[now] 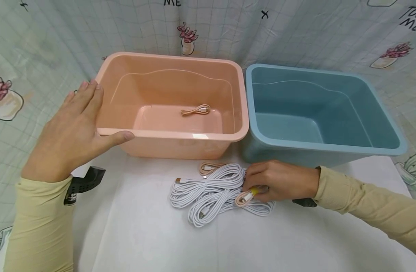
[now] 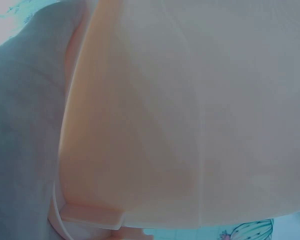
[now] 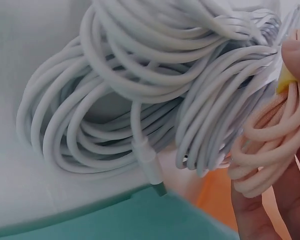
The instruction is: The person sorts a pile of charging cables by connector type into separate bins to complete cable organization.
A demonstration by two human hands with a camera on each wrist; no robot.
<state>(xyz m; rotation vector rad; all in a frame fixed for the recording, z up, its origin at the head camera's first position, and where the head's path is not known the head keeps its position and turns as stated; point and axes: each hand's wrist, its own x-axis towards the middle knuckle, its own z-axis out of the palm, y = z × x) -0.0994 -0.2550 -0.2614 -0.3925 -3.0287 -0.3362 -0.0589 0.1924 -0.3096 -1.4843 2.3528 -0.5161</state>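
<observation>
My left hand (image 1: 72, 132) rests on the left end of a peach plastic bin (image 1: 170, 133), fingers straight along the side rim and thumb over the front rim. With my right hand (image 1: 279, 179) I pinch a small coiled peach charging cable (image 1: 242, 199) that has a yellow band, seen close up in the right wrist view as peach loops (image 3: 265, 145). This hand is at the right side of a pile of coiled white cables (image 1: 208, 196) on the table. Inside the peach bin lies one peach cable (image 1: 196, 110). The left wrist view shows mostly the bin's wall (image 2: 140, 125).
To the right of the peach bin, rims nearly meeting, stands a blue bin (image 1: 323, 146). Another coiled peach cable (image 1: 208, 168) lies behind the white pile. A white cloth (image 1: 153, 241) covers the table, and a printed curtain (image 1: 221, 34) hangs behind the bins.
</observation>
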